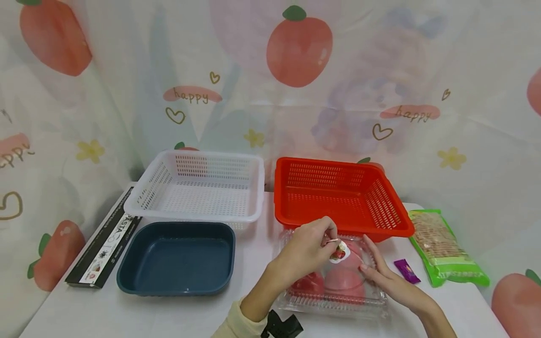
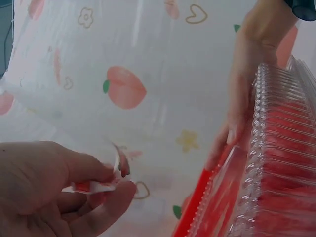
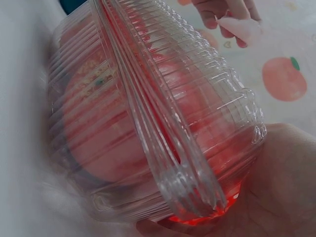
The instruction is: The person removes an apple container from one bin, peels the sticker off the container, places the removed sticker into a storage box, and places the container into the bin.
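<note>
A clear plastic clamshell box (image 1: 338, 300) with pink and red round pieces inside lies on the white table in front of the red basket. My left hand (image 1: 331, 240) pinches a small white sticker with a red picture (image 1: 340, 252) at the lid's top. The left wrist view shows the sticker (image 2: 98, 185) between thumb and finger of that hand (image 2: 116, 180), partly lifted. My right hand (image 1: 367, 260) rests with straight fingers against the box's right side. In the right wrist view the ribbed box (image 3: 148, 123) fills the frame, my palm (image 3: 276, 187) against it.
A red basket (image 1: 393, 220) and a white basket (image 1: 194, 216) stand side by side at the back. A dark blue tray (image 1: 127, 263) sits before the white one, a black box (image 1: 101, 249) to its left. A green packet (image 1: 448, 249) and a purple sweet (image 1: 407, 271) lie right.
</note>
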The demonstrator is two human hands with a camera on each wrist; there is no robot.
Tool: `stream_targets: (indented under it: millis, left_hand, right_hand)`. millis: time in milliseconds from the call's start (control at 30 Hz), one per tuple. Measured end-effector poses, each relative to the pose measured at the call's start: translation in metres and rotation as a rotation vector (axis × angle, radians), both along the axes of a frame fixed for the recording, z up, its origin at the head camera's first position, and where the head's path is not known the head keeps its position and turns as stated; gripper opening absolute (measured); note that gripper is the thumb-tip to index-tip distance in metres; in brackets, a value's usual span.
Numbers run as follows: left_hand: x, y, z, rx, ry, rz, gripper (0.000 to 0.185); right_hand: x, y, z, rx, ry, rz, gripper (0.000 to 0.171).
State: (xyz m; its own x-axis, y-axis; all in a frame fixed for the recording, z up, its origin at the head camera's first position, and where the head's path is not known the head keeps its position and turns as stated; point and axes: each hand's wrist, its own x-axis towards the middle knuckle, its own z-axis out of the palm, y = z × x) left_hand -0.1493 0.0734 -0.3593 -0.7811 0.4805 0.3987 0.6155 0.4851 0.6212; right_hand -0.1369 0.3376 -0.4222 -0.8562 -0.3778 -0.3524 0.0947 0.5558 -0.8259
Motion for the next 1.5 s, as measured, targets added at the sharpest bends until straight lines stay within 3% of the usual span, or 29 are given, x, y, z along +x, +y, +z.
stream_targets:
  millis: [133, 267, 567, 700, 800, 1033, 1200, 1333, 1500]
  left_hand:
    - [0.001, -0.004, 0.002, 0.009, -0.053, -0.006, 0.009]
    - [0.003, -0.004, 0.005, -0.01, -0.036, -0.001, 0.007]
    - [0.011, -0.007, 0.015, -0.095, -0.073, 0.027, 0.014]
    - [0.014, -0.016, 0.017, -0.091, -0.085, 0.023, 0.016]
    - [0.017, -0.03, 0.017, -0.064, -0.139, -0.019, 0.017]
    - [0.021, -0.086, 0.004, 0.019, -0.263, -0.081, 0.019]
    - [0.024, -0.122, -0.016, 0.076, -0.337, -0.112, 0.016]
    - [0.025, -0.138, -0.03, 0.087, -0.405, -0.1, 0.014]
    - [0.028, -0.144, -0.035, 0.065, -0.436, -0.077, 0.014]
  right_hand:
    - [-0.001, 0.0, 0.001, -0.002, -0.013, 0.002, 0.075]
    - [0.0, 0.001, 0.001, -0.008, 0.001, 0.007, 0.075]
    - [0.002, 0.002, 0.002, -0.008, -0.001, 0.0, 0.075]
    - [0.001, 0.002, 0.002, -0.012, 0.015, 0.003, 0.074]
    - [0.001, 0.001, 0.002, -0.009, 0.029, -0.001, 0.074]
    - [0.004, 0.0, 0.002, -0.017, 0.04, 0.003, 0.074]
    - [0.004, 0.0, 0.001, -0.009, 0.051, 0.001, 0.073]
    - [0.003, 0.0, 0.0, -0.006, 0.042, -0.002, 0.073]
    - [0.003, 0.001, -0.001, -0.009, 0.044, -0.003, 0.073]
